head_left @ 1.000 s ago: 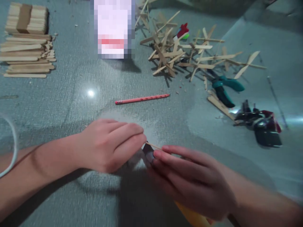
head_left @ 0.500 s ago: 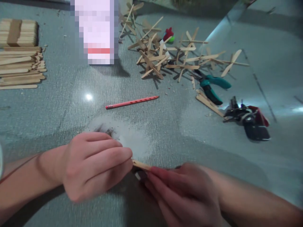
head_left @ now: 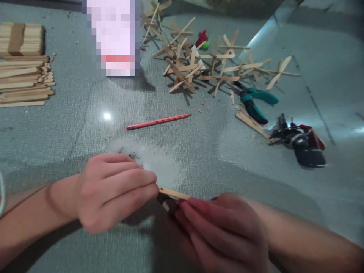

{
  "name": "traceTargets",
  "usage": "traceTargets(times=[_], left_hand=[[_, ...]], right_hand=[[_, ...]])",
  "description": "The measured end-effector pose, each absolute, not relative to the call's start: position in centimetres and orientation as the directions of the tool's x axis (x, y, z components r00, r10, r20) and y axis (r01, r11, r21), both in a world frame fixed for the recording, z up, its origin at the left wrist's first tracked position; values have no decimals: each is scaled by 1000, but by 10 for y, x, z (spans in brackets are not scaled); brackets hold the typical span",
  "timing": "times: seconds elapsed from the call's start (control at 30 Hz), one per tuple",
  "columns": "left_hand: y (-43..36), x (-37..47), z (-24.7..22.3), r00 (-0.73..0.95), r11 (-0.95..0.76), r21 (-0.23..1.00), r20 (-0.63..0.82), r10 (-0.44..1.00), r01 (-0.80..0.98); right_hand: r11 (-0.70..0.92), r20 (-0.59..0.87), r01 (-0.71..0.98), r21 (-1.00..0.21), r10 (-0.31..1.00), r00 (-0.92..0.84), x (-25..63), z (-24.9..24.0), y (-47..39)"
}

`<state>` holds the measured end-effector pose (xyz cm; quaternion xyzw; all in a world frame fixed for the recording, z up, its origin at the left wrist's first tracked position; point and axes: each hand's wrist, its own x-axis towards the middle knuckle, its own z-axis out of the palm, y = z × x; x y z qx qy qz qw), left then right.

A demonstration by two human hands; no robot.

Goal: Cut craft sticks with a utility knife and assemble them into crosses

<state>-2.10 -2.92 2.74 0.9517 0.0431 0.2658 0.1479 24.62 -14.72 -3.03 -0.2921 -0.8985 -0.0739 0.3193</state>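
A wooden craft stick [head_left: 174,193] spans the gap between my two hands, low in the middle of the view. My left hand [head_left: 119,193] is closed at its left end, thumb hidden behind the fingers. The right end is pinched by my right hand [head_left: 224,231]. Just under the stick is a dark object with a pale patch [head_left: 167,204]; I cannot tell what it is or which hand bears it. White powder [head_left: 162,167] is spread on the table beyond my left fingers, with dark crumbs near it.
A red pencil [head_left: 157,121] lies ahead. Left stand stacked craft sticks [head_left: 25,83] and a banded bundle [head_left: 31,40]. Crossed-stick pieces [head_left: 182,72] fill the back. On the right lie teal-handled pliers [head_left: 253,102] and keys with a black fob [head_left: 308,155]. A blurred-out box [head_left: 116,38] stands behind.
Both hands have shifted slightly upward. A little more of the stick and of the dark object beneath it shows between them. The grips look the same.
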Motion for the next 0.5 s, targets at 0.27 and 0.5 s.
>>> traceTargets(times=[0.27,0.5], left_hand=[[-29,-20,22,770,-977,172,637,16,-122],[-56,-27,35,800,-949,240,519,302,202]], right_hand=[[873,779,408,267,54,-625,237,-16,-124],[790,620,611,52,454,-640,221,-10,-157]])
